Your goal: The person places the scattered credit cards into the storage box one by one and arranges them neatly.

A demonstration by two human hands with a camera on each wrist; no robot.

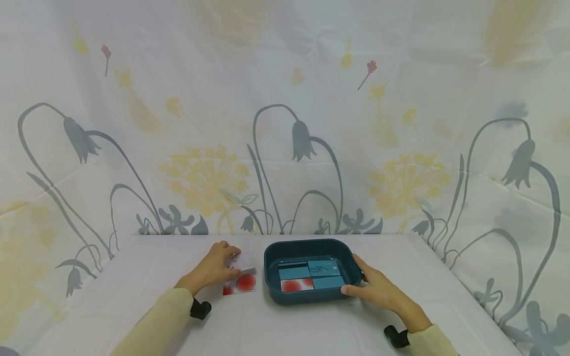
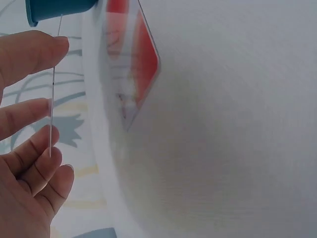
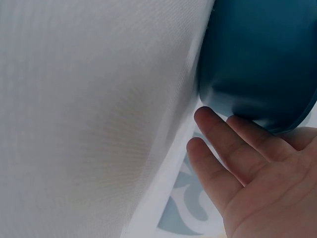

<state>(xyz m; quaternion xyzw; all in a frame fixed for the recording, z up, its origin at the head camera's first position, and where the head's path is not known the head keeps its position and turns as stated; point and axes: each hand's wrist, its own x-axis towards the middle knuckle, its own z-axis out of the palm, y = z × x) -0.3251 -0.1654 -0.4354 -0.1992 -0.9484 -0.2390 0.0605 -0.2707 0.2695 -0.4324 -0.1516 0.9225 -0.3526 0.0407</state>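
Observation:
In the head view my left hand (image 1: 213, 269) holds a thin pale card (image 1: 242, 262) by its edges, above the table left of the tray. The left wrist view shows this card (image 2: 53, 99) edge-on between thumb and fingers. Just below it a card with red circles (image 1: 245, 283) lies flat on the table. My right hand (image 1: 378, 287) holds the right end of a dark teal rectangular tray (image 1: 307, 296), its thumb at the front corner of the rim. Seen from the right wrist, several fingers (image 3: 223, 139) stretch along the tray's outer side (image 3: 262, 64); the thumb is hidden.
Inside the tray several cards lie flat in two rows: a teal one with a black stripe (image 1: 294, 270), a teal one with lettering (image 1: 323, 268), a red-circled one (image 1: 297, 285) and a plain teal one (image 1: 328, 283). A flower-printed curtain (image 1: 285, 74) hangs behind the white table (image 1: 285, 331).

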